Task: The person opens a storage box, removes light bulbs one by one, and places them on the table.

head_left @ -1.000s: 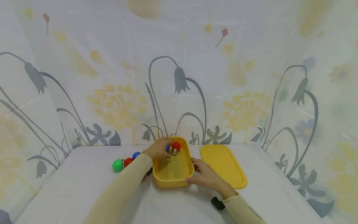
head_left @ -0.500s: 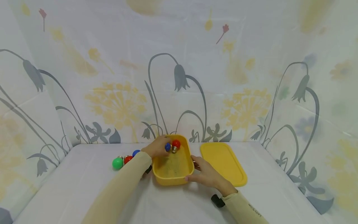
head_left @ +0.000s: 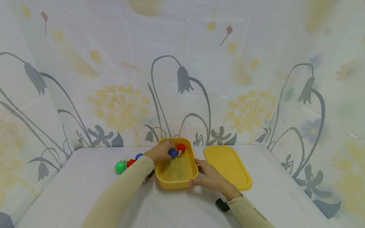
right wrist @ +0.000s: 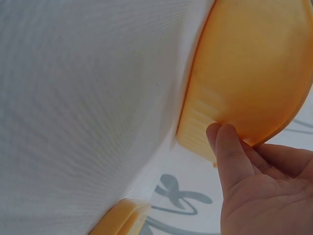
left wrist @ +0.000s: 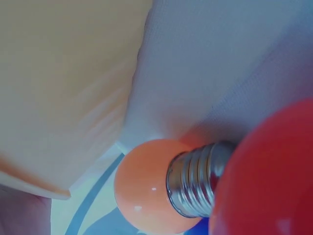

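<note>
My left hand (head_left: 161,151) reaches over the left wall into a yellow plastic box (head_left: 177,185) and grips a blue light bulb (head_left: 172,153). Beside that bulb, inside the box near the far end, lies a red bulb (head_left: 181,148) with a silver screw base. My right hand (head_left: 207,175) holds the box's near right corner, thumb at the front and fingers along the right side. In the right wrist view its fingertips (right wrist: 226,139) press the box's outer wall. The left wrist view shows mostly sleeve, with only a bit of the left hand at the lower left.
Left of the box, partly behind the left sleeve, lie a green bulb (head_left: 120,167), a red bulb (head_left: 131,163) and a blue bulb (head_left: 139,156). An orange bulb (left wrist: 151,186) shows in the left wrist view. A yellow lid (head_left: 228,166) lies flat on the right.
The blue bulb in my left hand has shifted slightly toward the near side and right, and the red bulb in the box has nudged right. My right hand stays at the box corner.
</note>
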A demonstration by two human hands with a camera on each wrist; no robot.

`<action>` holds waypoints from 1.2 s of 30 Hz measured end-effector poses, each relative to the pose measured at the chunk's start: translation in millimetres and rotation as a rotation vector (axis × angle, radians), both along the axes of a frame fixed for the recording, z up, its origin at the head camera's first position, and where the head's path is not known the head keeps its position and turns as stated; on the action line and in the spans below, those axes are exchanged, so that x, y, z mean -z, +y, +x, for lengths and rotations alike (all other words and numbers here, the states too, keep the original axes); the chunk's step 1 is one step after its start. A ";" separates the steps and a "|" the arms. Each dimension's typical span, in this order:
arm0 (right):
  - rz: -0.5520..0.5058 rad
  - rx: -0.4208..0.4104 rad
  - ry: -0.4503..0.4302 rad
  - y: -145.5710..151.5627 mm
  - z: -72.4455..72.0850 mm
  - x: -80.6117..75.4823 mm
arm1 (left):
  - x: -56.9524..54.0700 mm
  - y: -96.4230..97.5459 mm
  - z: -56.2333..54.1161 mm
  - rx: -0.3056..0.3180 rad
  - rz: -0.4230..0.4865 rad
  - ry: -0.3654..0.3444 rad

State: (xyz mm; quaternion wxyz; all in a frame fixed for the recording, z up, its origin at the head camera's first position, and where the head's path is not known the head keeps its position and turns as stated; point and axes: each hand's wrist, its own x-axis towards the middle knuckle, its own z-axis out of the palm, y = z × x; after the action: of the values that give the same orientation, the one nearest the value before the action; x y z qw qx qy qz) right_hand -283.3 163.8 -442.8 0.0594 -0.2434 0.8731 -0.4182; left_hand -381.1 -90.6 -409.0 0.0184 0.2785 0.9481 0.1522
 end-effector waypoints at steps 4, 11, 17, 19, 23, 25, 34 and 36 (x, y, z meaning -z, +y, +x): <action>-0.003 0.004 -0.004 -0.3 0.4 -1.0 | -2.1 2.1 5.4 -0.035 0.027 -0.082; -0.002 0.003 -0.002 -0.3 -0.7 -0.5 | -3.1 4.6 11.4 -0.045 0.059 -0.145; 0.009 0.002 0.002 0.5 -0.9 -0.3 | -1.2 6.0 13.8 -0.051 0.072 -0.169; 0.010 -0.002 0.006 0.8 -0.9 -0.3 | -1.2 6.3 14.6 -0.049 0.075 -0.170; 0.002 -0.015 0.014 0.9 -1.2 0.1 | -2.1 7.0 16.7 -0.038 0.078 -0.174; -0.007 -0.022 0.018 0.8 -1.3 0.3 | -2.4 7.5 17.4 -0.032 0.079 -0.176; -0.016 -0.026 0.018 0.8 -1.3 0.9 | -0.6 8.9 19.9 -0.020 0.085 -0.171; -0.016 -0.025 0.019 0.9 -1.0 1.4 | 0.0 9.4 20.7 -0.014 0.091 -0.170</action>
State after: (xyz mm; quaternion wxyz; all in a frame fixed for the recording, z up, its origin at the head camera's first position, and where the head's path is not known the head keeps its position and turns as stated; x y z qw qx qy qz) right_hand -284.3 164.8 -444.2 0.0544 -0.2586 0.8671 -0.4223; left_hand -360.4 -81.3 -409.0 0.0849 0.2584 0.9372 0.2182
